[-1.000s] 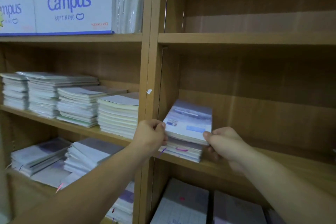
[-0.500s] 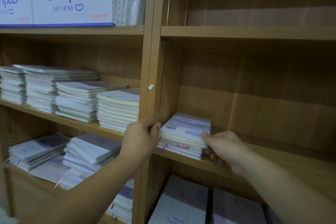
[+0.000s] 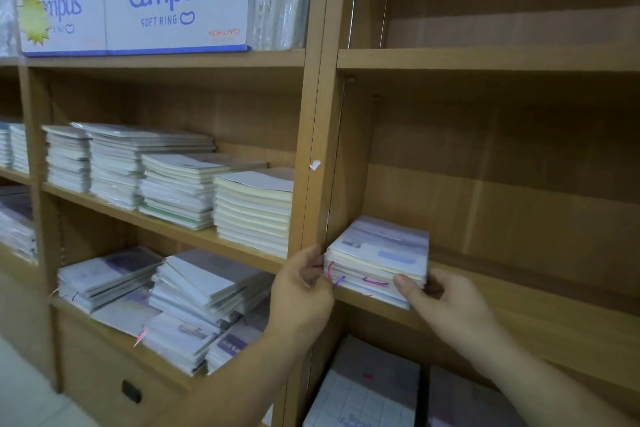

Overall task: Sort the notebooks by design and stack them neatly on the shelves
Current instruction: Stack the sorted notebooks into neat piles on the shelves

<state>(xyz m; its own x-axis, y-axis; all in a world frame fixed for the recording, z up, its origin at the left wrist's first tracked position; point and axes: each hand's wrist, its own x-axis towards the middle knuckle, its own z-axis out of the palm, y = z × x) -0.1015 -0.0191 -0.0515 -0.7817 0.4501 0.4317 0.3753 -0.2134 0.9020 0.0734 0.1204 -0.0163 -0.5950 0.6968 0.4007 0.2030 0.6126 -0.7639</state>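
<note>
We hold a small stack of pale lilac-and-white paper notebooks [image 3: 379, 253], lying flat on the light-brown wooden shelf board [image 3: 554, 308] just right of the tall wooden upright post [image 3: 320, 114], its left edge close against the post. Our left hand [image 3: 301, 291], in front of the post, pinches the stack's left edge with curled fingers. Our right hand [image 3: 450, 305], further right of the post, grips the right corner, thumb on the front, fingers curled behind.
</note>
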